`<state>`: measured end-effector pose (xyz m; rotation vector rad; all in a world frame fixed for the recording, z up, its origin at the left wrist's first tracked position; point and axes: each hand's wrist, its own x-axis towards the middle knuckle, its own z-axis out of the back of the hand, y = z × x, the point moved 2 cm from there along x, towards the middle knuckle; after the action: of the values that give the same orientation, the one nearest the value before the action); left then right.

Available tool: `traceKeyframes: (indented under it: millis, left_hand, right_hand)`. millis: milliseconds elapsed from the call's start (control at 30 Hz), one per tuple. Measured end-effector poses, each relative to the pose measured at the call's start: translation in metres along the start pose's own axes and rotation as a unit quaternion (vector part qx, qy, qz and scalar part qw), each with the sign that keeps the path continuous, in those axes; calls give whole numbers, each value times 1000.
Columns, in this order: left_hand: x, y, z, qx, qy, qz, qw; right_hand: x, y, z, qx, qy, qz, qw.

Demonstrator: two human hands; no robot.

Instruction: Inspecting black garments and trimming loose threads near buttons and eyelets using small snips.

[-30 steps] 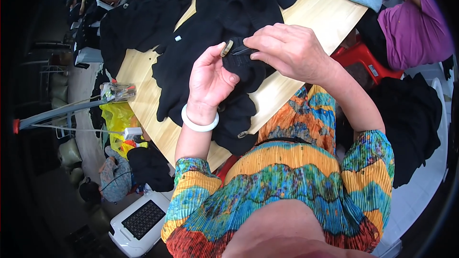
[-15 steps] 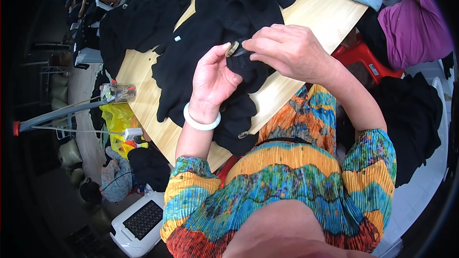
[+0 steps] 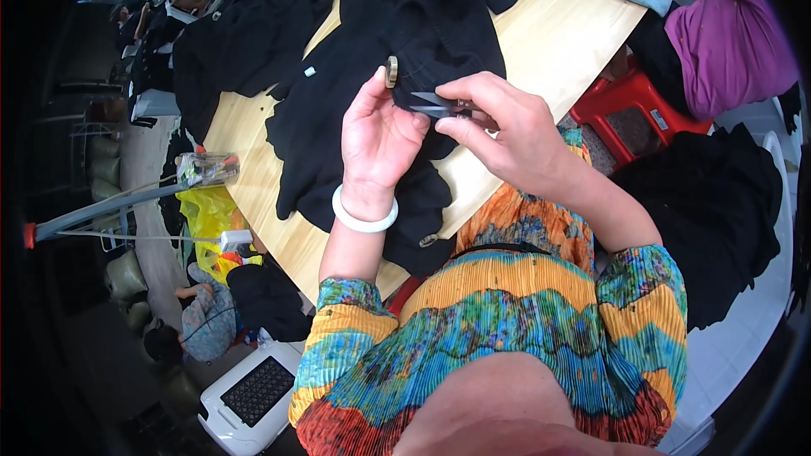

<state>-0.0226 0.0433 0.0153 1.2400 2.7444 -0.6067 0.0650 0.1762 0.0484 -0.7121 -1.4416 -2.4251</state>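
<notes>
While right hand (image 3: 517, 128) clamps scissors (image 3: 443, 109), left hand (image 3: 380, 143) touches black garment (image 3: 439, 34), finger grip unclear

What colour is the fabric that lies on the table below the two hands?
The fabric is black, best seen in the head view.

Head-worn fisheye, looking down, fairly near

Bright tabletop (image 3: 583, 21), dim left background, black fisheye rim, curved edges.
</notes>
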Motion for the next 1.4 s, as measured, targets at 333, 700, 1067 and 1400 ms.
traceKeyframes:
  millis: [333,700,1067,1400]
  left_hand:
    - [3,11,4,-40,51,-19,998]
    - [6,14,8,-45,43,-35,997]
    - [6,15,12,-52,37,2,998]
    - [3,-4,6,20,29,49,998]
  right_hand:
    - [3,-7,-7,-50,-62,-36,996]
    - [9,-10,-11,-59,-58,-39,996]
    - [11,-17,-17,-95,-104,32,989]
    - [21,-33,-2,127,-80,-101,984]
